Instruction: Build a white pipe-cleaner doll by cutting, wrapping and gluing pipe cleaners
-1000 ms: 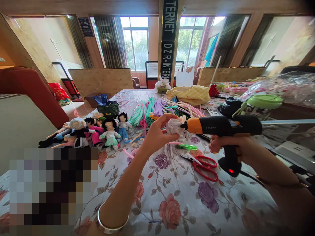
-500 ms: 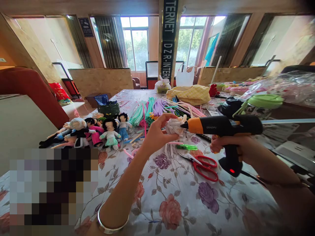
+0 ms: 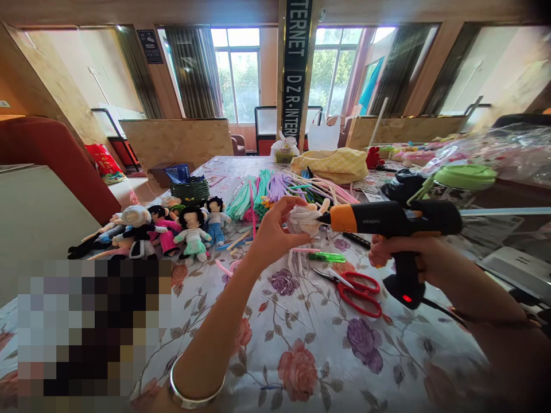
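Between the thumb and fingers of my left hand (image 3: 278, 232) is a small white fuzzy doll piece (image 3: 305, 219) with cream-coloured stubs poking up at its right. My right hand (image 3: 402, 252) wraps round the grip of a black and orange hot glue gun (image 3: 387, 218), whose red light glows at the base of the handle. The gun's dark nozzle points left and meets, or nearly meets, the piece's right side; exact contact cannot be told. A glue stick (image 3: 503, 212) extends from the gun's back. Below lie red-handled scissors (image 3: 359, 292) and a green cutter (image 3: 327, 257).
Several finished dolls (image 3: 191, 229) sit at the left beside a stack of dark green baskets (image 3: 189, 189). Bundles of coloured pipe cleaners (image 3: 275, 192) lie behind my hands, near a yellow checked bag (image 3: 331, 163). A green-lidded container (image 3: 465, 178) stands at the right.
The glue gun has shifted very slightly to the right. The white piece has turned a little in my left hand, with its cream stubs showing more clearly.
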`<action>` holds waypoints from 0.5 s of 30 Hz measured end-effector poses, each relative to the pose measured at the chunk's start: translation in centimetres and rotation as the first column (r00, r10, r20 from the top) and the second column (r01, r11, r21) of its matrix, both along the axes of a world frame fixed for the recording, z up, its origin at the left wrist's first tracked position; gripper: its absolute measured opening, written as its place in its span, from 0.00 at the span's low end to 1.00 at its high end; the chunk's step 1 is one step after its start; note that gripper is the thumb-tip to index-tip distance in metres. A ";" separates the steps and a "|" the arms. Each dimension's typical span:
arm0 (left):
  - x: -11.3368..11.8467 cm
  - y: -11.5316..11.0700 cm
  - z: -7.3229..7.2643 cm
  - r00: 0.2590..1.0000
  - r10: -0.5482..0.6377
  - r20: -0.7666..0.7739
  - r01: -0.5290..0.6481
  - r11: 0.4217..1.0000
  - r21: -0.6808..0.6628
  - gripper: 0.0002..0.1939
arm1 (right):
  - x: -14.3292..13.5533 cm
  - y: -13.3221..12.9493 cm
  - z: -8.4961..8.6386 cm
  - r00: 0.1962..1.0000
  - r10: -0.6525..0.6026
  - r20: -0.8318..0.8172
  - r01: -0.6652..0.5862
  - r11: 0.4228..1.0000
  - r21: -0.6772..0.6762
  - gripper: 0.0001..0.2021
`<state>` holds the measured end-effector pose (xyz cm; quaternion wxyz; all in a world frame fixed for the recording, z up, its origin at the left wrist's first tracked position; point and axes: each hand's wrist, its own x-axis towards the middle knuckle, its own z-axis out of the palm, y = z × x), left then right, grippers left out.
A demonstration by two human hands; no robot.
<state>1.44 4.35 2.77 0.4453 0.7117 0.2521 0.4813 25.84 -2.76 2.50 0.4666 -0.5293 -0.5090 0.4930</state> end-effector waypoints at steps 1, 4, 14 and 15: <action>0.0 0.0 0.0 1.000 0.001 -0.002 -0.001 1.000 0.002 0.24 | 0.0 0.0 0.0 1.000 0.013 -0.004 -0.013 1.000 0.007 0.06; -0.1 0.0 0.0 1.000 0.002 -0.011 -0.002 1.000 0.003 0.24 | -0.1 -0.1 0.2 0.999 0.037 -0.005 -0.037 0.999 0.019 0.05; -0.1 0.2 -0.1 0.999 -0.034 0.036 0.035 0.999 -0.015 0.25 | -0.3 -0.2 0.4 1.000 0.011 -0.012 -0.011 1.000 -0.006 0.06; -0.1 0.1 -0.1 0.998 -0.045 0.045 0.046 0.999 -0.026 0.25 | -0.2 -0.2 0.3 1.000 0.001 -0.002 -0.001 1.000 -0.008 0.06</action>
